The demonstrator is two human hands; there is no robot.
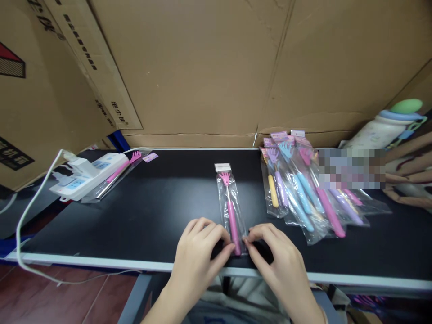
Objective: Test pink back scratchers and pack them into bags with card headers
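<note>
A pink back scratcher point(231, 216) in a clear plastic bag lies on the black table point(162, 211), its claw end pointing away from me and a white label at the top. My left hand point(202, 245) pinches the bag's lower left edge beside the pink handle. Across from it, my right hand point(275, 252) pinches the bag's lower right edge with thumb and forefinger. To the right lies a pile of bagged back scratchers point(303, 189) in yellow, purple, blue and pink.
A white power strip point(91, 175) with a plugged-in cable sits at the left, next to another bagged pink back scratcher point(123, 170). At the far right lean a bottle point(378, 130) and a brown object, partly behind a blurred patch. Cardboard point(202, 67) walls the back.
</note>
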